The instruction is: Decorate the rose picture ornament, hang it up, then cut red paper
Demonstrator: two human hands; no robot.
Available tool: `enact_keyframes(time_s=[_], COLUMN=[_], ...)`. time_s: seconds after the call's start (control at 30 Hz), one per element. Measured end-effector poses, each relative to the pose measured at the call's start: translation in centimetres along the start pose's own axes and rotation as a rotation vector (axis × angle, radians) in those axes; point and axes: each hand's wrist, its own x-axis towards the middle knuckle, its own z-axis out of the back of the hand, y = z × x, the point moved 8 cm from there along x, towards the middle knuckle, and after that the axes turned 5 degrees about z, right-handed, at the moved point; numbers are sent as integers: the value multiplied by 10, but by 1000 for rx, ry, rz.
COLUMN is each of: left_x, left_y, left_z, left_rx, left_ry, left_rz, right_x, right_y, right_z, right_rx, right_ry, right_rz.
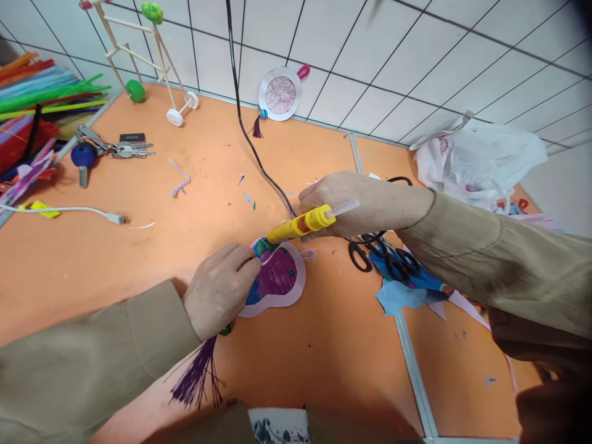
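Observation:
A yellow glue gun (pixel 303 224) with a clear glue stick in its back end is held in my right hand (pixel 330 200), its nozzle close to the upper edge of a purple, blue and green craft piece (pixel 280 271) with a pale pink border. That piece lies on the orange table. My left hand (pixel 224 287) has its fingers curled together at the piece's left edge; what they pinch, if anything, is hidden. Below my left hand hangs a dark purple tassel (pixel 198 376), and a pale loop (pixel 308 253) sticks out at the piece's right side.
Black-handled scissors (pixel 359 256) and blue scraps (pixel 400 296) lie right, under my right forearm. A plastic bag (pixel 476 157), a round ornament (pixel 280 94), a stick frame (pixel 139 58), keys (pixel 124 148) and pipe cleaners (pixel 41 89) stand farther back. A black cord (pixel 238 105) runs to the glue gun.

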Motion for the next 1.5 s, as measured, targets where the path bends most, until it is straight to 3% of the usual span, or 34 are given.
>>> enact_keyframes(time_s=[0.37,1.5], left_x=[0,-1], left_y=[0,2], left_z=[-1,-2], left_rx=[3,27], left_ry=[8,27], left_rz=[3,5], right_x=[-1,-2], right_y=[5,5], right_z=[-2,1], right_rx=[44,-7], right_ry=[11,43], right_rz=[56,7])
